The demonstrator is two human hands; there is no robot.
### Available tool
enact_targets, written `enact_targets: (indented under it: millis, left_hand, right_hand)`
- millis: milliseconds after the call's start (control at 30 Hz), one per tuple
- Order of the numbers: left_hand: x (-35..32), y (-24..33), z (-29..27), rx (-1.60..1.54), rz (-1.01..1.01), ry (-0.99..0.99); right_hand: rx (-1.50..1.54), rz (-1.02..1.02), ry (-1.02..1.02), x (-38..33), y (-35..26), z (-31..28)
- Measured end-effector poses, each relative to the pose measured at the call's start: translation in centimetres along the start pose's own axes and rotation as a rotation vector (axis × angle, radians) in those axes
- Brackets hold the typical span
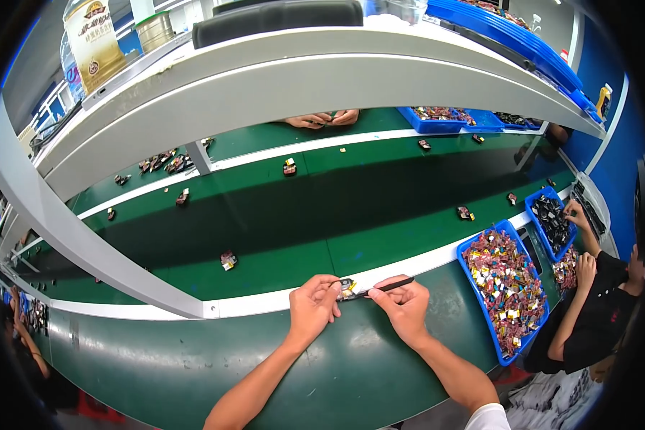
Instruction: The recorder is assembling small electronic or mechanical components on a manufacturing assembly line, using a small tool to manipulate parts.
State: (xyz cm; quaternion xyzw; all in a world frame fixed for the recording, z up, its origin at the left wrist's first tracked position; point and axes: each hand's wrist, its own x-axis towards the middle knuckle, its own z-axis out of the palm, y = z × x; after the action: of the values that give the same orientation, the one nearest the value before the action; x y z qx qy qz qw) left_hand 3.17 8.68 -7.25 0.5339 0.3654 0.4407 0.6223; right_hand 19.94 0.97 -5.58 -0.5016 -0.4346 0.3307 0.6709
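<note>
Between the fingertips of my left hand (312,307) is a small black housing (347,288) with yellow and whitish parts inside it. My right hand (406,310) is closed around a thin black pen-like tool (394,284). The tool's tip points left and reaches the right side of the housing; whether it presses on anything is too small to tell. Both hands are over the near edge of the conveyor, above its white rail (265,304). Fine detail of the parts in the housing cannot be made out.
A blue tray (501,228) of small wired parts stands to my right, with a smaller blue tray (529,203) of black pieces behind it. Small assemblies (228,260) lie scattered on the green belt (380,247). A grey shelf beam (322,75) crosses above. Co-workers' hands (577,215) are at right and far side.
</note>
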Motion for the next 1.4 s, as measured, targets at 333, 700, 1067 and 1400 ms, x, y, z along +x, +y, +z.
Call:
enact_targets:
  millis: [333,700,1067,1400]
  left_hand:
    - [-0.1,-0.1,0.3,0.011,0.041,-0.054]
    - [-0.2,-0.3,0.4,0.031,0.056,-0.102]
    - [-0.2,-0.4,0.5,0.06,0.107,-0.106]
    - [-0.3,-0.5,0.4,0.079,0.158,-0.104]
  right_hand:
    - [-0.123,-0.035,0.006,-0.2,0.6,0.1]
    - [0.016,0.002,0.032,-0.2,1.4,0.7]
    - [0.054,0.316,-0.017,0.2,-1.2,0.1]
    - [0.021,0.342,-0.014,0.2,-1.1,-0.2]
